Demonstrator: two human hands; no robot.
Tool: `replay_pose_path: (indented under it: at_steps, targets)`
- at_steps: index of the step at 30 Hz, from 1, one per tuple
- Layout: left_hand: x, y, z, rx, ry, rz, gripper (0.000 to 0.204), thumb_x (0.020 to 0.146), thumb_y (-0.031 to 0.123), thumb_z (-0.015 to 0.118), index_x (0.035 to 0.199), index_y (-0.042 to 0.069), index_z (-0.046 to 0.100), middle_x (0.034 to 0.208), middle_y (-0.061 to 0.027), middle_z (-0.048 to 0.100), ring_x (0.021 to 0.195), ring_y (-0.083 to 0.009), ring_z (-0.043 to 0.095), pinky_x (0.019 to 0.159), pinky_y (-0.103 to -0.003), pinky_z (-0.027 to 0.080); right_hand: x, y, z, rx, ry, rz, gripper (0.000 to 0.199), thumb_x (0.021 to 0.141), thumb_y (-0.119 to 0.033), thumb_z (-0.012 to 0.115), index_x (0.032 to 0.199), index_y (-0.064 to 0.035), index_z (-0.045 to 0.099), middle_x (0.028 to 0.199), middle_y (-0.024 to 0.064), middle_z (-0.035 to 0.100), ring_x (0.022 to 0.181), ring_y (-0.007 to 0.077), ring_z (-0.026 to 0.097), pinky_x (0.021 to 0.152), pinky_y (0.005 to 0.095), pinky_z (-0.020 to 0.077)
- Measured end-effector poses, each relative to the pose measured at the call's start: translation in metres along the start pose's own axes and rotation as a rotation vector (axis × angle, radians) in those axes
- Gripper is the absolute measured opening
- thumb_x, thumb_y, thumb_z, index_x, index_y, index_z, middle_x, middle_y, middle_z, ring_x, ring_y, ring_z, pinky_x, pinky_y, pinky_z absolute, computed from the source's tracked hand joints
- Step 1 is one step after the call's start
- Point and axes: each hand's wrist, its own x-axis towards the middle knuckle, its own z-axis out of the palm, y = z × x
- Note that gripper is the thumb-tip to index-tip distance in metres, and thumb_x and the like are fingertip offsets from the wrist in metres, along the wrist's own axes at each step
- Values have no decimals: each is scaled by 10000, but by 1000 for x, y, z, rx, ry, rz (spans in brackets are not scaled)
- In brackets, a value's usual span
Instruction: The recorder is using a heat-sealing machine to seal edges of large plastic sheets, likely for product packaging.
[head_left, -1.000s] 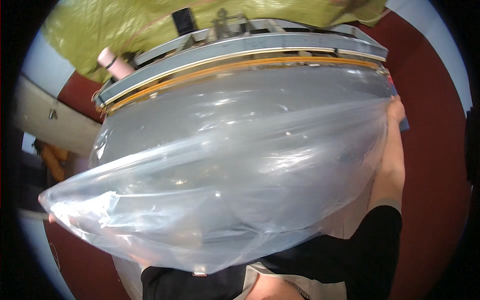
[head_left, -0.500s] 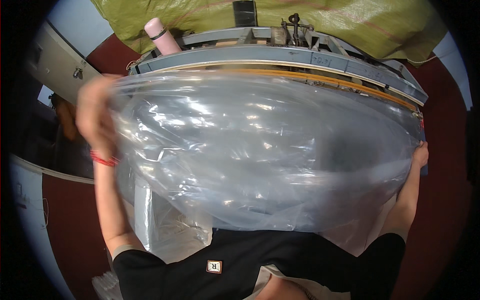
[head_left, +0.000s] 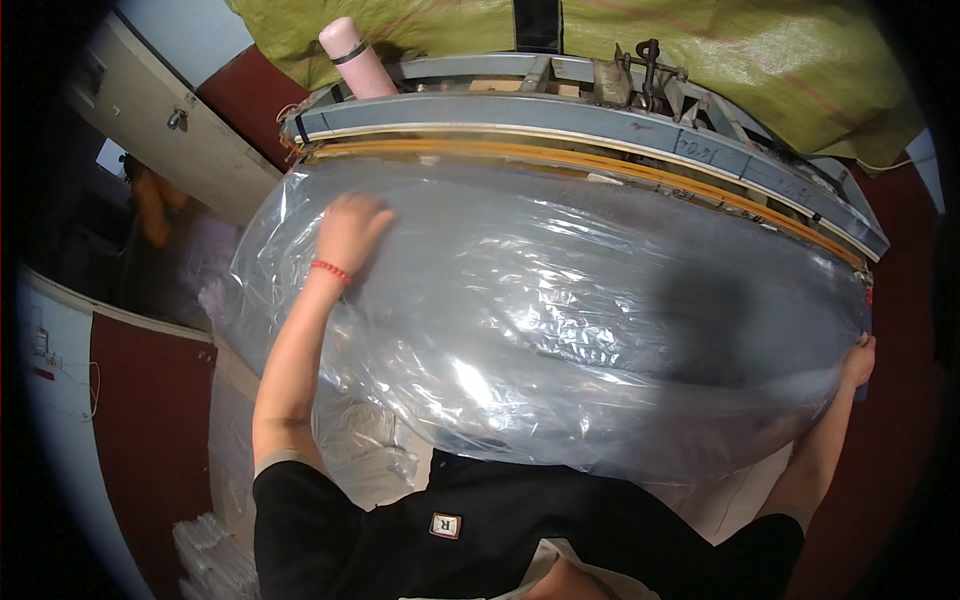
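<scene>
Nearest us are our black shirt point(head_left: 500, 515) and the small square badge point(head_left: 445, 525) on its chest. Low on the left lies a stack of folded clear plastic point(head_left: 213, 558), and some crumpled clear plastic point(head_left: 365, 455) sits between our left forearm and our body.

Just beyond our chest, the big sheet of clear plastic film point(head_left: 530, 350) spreads across almost the whole width before us, wrinkled and shining in the middle, with a dark shadow on its right half. Our right hand point(head_left: 860, 360) has its grip closed on the film's right edge. Our left hand point(head_left: 355, 235), a red bracelet point(head_left: 330, 272) at its wrist, rests over the film's left part, farther from us; its grip is loose, fingers stretched out, palm down.

Past the film, orange strips point(head_left: 600, 158) run along the blue-grey metal frame point(head_left: 520, 114). Behind its front beam we see a pink bottle point(head_left: 368, 75) toward the left and a dark metal clamp point(head_left: 650, 75) right of centre. A yellow-green woven sheet point(head_left: 720, 50) fills the far side, and a pale door point(head_left: 160, 130) stands far left.
</scene>
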Motion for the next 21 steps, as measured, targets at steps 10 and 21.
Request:
replay_pose_path:
  at_steps: [10,21]
  targets:
    - [29,6,32,3,236,-132,324,704,322,625,655,12,545,651,-121,538,657,-302,520,563,-383,421,43,75,7,990,-74,-14,337,845,-350,479,936,-33,547,839,11,550,760,90,486,679,233,410]
    - [56,-3,47,-499,305,-212,130,774,149,520,777,24,553,737,-117,539,723,-217,537,665,-324,422,62,101,-25,1181,18,173,297,824,-212,514,1038,-10,555,973,76,580,868,148,535,762,263,430]
